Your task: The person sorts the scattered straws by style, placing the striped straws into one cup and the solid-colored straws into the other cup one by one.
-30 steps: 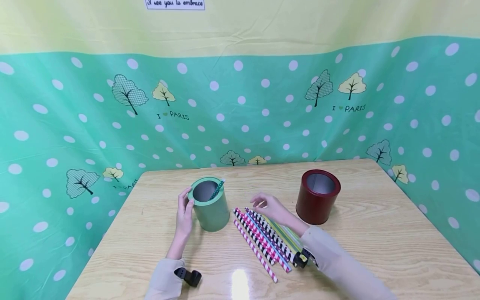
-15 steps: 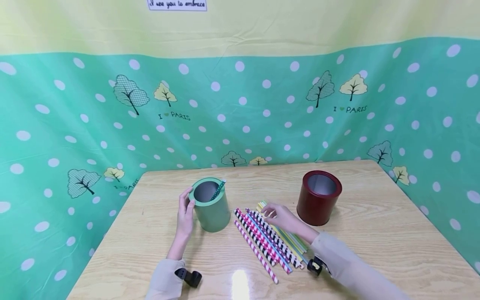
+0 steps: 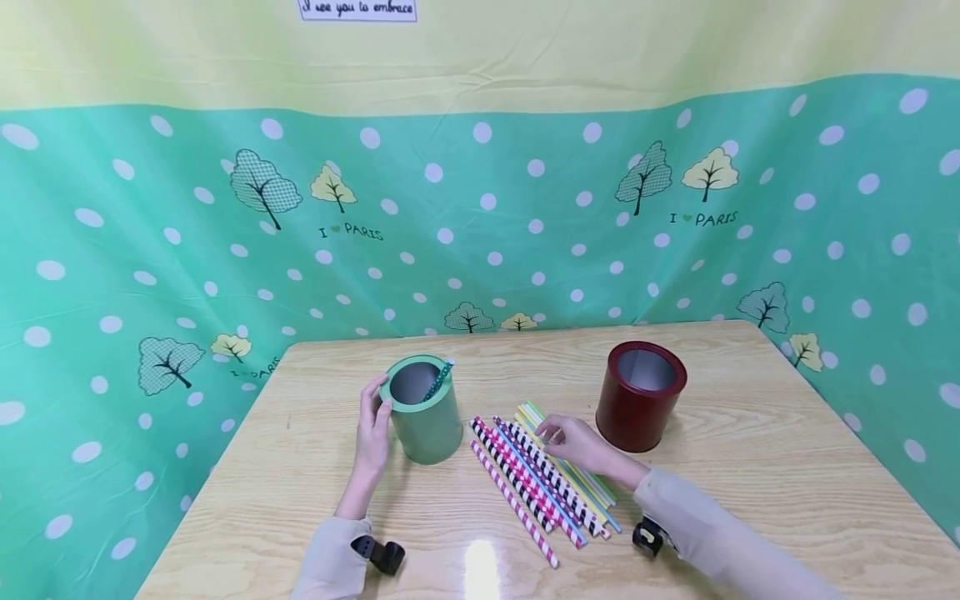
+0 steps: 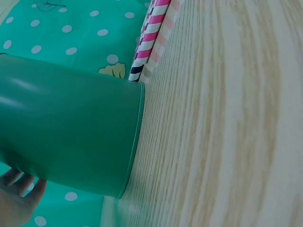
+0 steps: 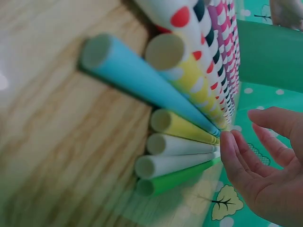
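A green can [image 3: 427, 429] stands upright with its top open. One dark green dotted straw [image 3: 438, 380] leans inside it against the right rim. My left hand [image 3: 371, 429] holds the can's left side near the rim, fingers and thumb curved round the wall; the left wrist view shows its fingertips [image 4: 35, 189] on the green surface. Several patterned paper straws [image 3: 525, 479] lie side by side on the table. Above the yellow, blue and green straws [image 5: 189, 170] at their right side is my right hand [image 3: 577, 442], its thumb apart from its fingers and nothing pinched between them.
A dark red can [image 3: 640, 408] stands upright at the right, close behind my right forearm. One pink-and-white striped straw [image 3: 513, 504] lies a little apart at the pile's left. A polka-dot curtain [image 3: 480, 225] hangs behind the wooden table [image 3: 315, 375].
My right hand has moved right across the straws, uncovering the yellow and green ones at the pile's right side. My left hand stays at the green can.
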A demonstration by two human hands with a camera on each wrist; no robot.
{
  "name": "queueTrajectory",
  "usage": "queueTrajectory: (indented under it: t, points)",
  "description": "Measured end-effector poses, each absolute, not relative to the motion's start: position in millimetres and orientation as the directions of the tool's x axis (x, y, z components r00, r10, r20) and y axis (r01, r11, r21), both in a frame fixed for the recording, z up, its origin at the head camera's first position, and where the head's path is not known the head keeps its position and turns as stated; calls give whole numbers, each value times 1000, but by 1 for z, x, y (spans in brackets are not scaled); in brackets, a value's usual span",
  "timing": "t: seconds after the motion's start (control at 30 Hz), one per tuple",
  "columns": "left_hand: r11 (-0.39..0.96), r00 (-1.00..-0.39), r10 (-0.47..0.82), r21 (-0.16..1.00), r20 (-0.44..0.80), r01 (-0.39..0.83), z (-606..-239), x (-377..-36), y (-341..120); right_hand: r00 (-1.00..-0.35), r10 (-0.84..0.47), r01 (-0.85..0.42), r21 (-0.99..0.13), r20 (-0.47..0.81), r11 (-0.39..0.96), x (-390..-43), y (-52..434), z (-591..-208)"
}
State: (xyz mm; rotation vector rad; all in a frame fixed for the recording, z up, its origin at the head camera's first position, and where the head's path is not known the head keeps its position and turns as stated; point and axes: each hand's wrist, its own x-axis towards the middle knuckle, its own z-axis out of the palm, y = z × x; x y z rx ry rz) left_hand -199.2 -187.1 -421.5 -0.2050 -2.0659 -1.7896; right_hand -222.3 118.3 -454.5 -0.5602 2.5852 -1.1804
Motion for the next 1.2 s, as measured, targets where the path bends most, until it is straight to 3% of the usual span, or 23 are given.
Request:
queueTrajectory:
  t: [1.2]
  points:
    - [181,-897,-143,903,417,391,-422,-200,-186,-874,-486,-352,-652,-29,672,-220,119,-463]
